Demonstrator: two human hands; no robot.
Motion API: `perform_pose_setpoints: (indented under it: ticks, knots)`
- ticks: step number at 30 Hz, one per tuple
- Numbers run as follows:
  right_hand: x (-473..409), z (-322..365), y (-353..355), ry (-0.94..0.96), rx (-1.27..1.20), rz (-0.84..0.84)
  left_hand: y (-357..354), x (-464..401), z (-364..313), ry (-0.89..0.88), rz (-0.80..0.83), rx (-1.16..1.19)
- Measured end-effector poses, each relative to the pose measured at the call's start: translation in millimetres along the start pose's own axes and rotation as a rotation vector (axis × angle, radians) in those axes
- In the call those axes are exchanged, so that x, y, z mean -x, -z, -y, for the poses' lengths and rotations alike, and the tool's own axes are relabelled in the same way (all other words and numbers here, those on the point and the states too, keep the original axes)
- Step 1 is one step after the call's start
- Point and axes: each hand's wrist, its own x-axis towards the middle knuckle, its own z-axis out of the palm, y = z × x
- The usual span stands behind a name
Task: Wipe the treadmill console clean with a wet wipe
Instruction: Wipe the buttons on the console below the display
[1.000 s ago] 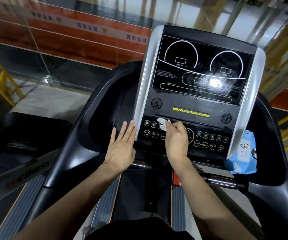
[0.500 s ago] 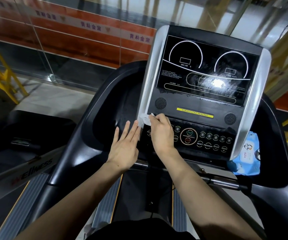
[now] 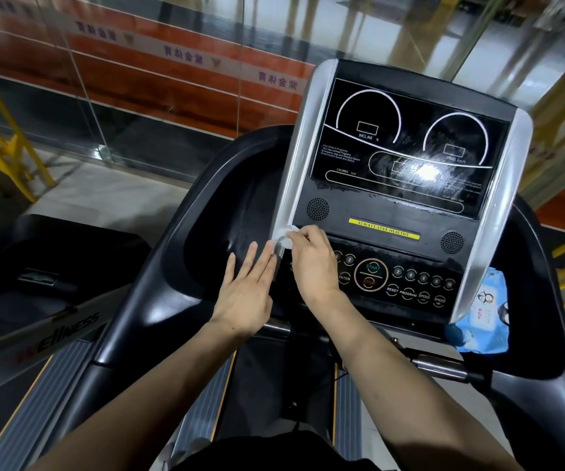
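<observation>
The treadmill console (image 3: 407,212) is a black panel with silver side strips, a dark display above and round buttons below. My right hand (image 3: 311,263) grips a small white wet wipe (image 3: 286,239) and presses it on the lower end of the left silver strip. My left hand (image 3: 249,290) lies flat with straight fingers beside that strip, its fingertips touching the strip's lower edge. Most of the wipe is hidden under my fingers.
A blue pack of wet wipes (image 3: 485,317) sits in the tray at the console's right. Black curved handrails (image 3: 179,232) wrap both sides. A metal handlebar (image 3: 440,365) runs below the console. A glass wall stands behind, and another treadmill (image 3: 53,300) is on the left.
My right hand has slid the wipe left from the button row onto the left silver strip. My left hand has stayed beside the strip.
</observation>
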Motion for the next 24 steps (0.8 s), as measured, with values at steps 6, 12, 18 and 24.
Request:
perform_pose_setpoints:
  ticks: [6, 12, 18, 24]
  knots:
    - [0, -9, 0, 0.066, 0.048, 0.002, -3, -1, -3, 0.012, -0.008, -0.011]
    - [3, -23, -1, 0.059, -0.008, -0.124, -7, 3, -11, -0.024, -0.038, -0.014]
    - [13, -52, 14, 0.001, -0.061, -0.197, -8, 0, -28, -0.069, -0.027, -0.013]
    - [29, -91, 39, -0.038, -0.032, -0.222, -8, -11, -59, -0.131, -0.048, -0.011]
